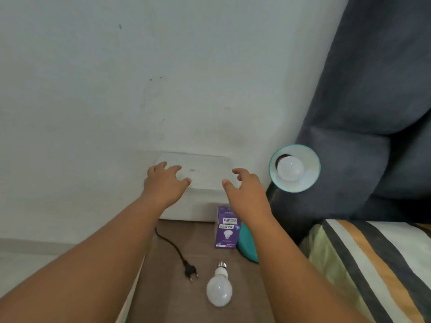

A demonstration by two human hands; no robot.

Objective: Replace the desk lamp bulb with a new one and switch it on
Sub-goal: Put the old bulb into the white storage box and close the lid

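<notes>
So both hands are empty, fingers spread: left hand, right hand. Loose bulb lies near, plug out, probably for safety; lamp right.

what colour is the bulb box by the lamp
Purple, with white print; the bulb box shows in the head view.
</notes>
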